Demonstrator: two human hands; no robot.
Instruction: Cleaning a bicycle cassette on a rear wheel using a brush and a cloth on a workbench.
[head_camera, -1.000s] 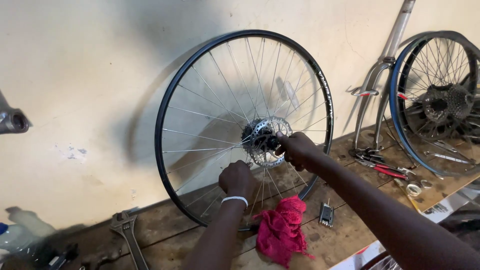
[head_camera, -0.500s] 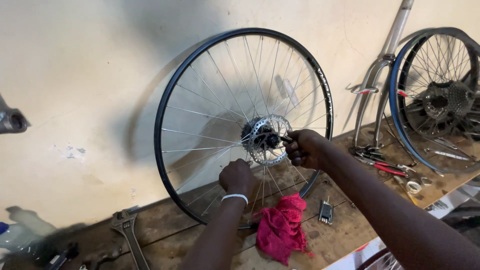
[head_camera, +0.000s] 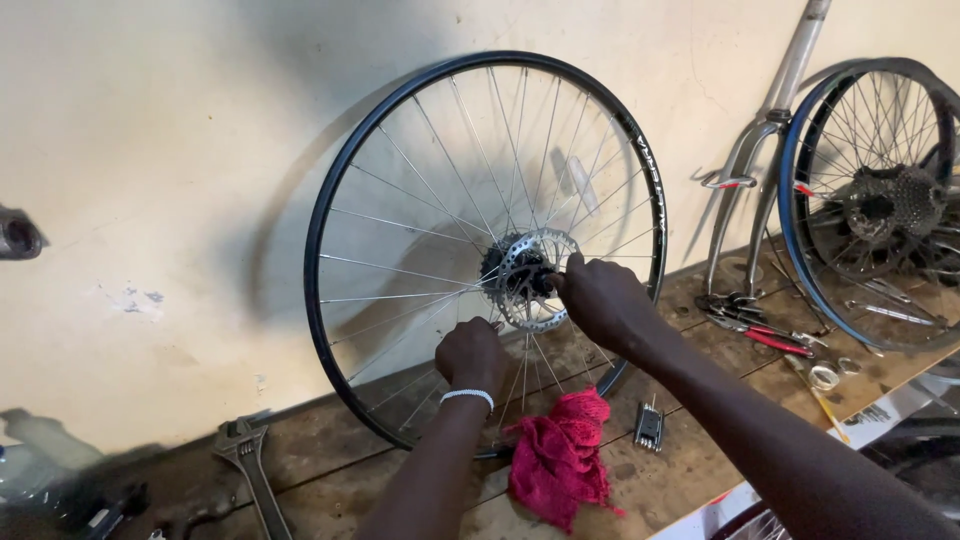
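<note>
Right hand (head_camera: 600, 300) has crept left onto the disc rotor (head_camera: 530, 280), fingers pinched at the hub. Left hand (head_camera: 470, 355), unmoved at frame centre, has its grip closed among the spokes of the wheel (head_camera: 345, 180).

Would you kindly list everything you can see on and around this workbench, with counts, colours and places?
bicycle wheel: one, black rim, silver spokes, upright on the bench, leaning on the wall
brake disc: one, silver, at that wheel's hub
second wheel: one, dark rim, with sprockets, far right
fork: one, silver, against the wall beside the second wheel
rag: one, red, on the bench below the wheel
multi-tool: one, dark, right of the rag
adjustable wrench: one, grey, bench left
pliers: red handles, bench right
workbench: one, worn wood
left hand: at the lower spokes, white wristband
right hand: at the hub
</note>
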